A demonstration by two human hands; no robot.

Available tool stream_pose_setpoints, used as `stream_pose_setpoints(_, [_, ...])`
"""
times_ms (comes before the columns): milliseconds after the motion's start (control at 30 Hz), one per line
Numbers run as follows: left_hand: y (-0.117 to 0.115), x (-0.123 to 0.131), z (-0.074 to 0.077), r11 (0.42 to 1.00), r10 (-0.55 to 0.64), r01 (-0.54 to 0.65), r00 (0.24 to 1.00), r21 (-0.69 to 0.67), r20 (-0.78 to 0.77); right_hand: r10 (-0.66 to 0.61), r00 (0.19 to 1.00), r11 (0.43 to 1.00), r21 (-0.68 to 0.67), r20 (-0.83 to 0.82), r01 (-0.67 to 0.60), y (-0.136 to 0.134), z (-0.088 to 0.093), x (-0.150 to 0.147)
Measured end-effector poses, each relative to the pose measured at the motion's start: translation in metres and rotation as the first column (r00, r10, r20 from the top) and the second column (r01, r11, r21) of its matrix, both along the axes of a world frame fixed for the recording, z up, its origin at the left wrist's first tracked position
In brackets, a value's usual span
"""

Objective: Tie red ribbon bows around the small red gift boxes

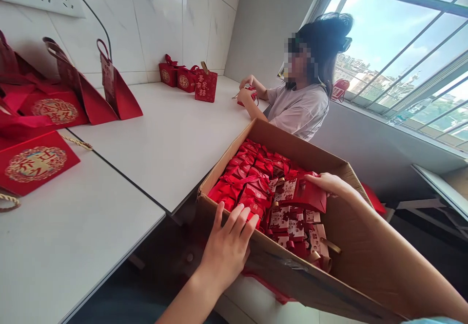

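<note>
A brown cardboard box (321, 143) stands tilted in view beside the table, with several red gift boxes (254, 195) with ribbons packed inside. My right hand (332, 186) reaches over the far right side of the carton and grips a larger red gift box (310, 195) by its upper edge. Beneath that gift box lie smaller red boxes with pale printed fronts (280, 219) and gold ribbon loops. My left hand (228, 241) rests on the carton's near rim, its fingers spread and pointing inward, close to the ribboned boxes.
On the white table (157, 143) several red gift boxes (47, 104) stand at the left, and three more (186, 79) by the tiled wall. Across the table a person (300, 104) handles a small red item (246, 96). A barred window (402, 61) is at the right.
</note>
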State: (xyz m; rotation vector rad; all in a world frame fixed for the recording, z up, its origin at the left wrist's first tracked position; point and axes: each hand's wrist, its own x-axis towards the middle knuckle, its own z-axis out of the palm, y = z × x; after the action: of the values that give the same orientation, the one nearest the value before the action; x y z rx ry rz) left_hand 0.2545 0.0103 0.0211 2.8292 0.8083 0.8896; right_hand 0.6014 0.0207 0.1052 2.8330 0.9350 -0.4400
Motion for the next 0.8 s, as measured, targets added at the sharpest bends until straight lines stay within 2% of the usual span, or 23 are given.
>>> stream_pose_setpoints(300, [-0.002,-0.003,0.001,1.0,-0.003,0.003,1.0,0.0,-0.022,-0.025,1.0,0.999,-0.049,0.005,0.025,0.057,-0.06,0.017])
stream_pose_setpoints(400, [-0.002,-0.003,0.0,1.0,0.001,-0.001,1.0,-0.015,-0.02,-0.027,1.0,0.998,-0.051,-0.007,0.027,0.068,-0.079,0.02])
stream_pose_setpoints(600, [-0.001,0.0,-0.003,1.0,0.006,-0.006,1.0,-0.018,0.004,-0.071,0.996,0.997,0.005,0.06,0.071,0.068,-0.108,0.019])
stream_pose_setpoints(800, [0.0,0.0,-0.004,1.0,-0.004,0.004,1.0,0.017,0.026,-0.021,0.994,0.999,0.044,0.103,0.017,0.051,-0.114,0.008])
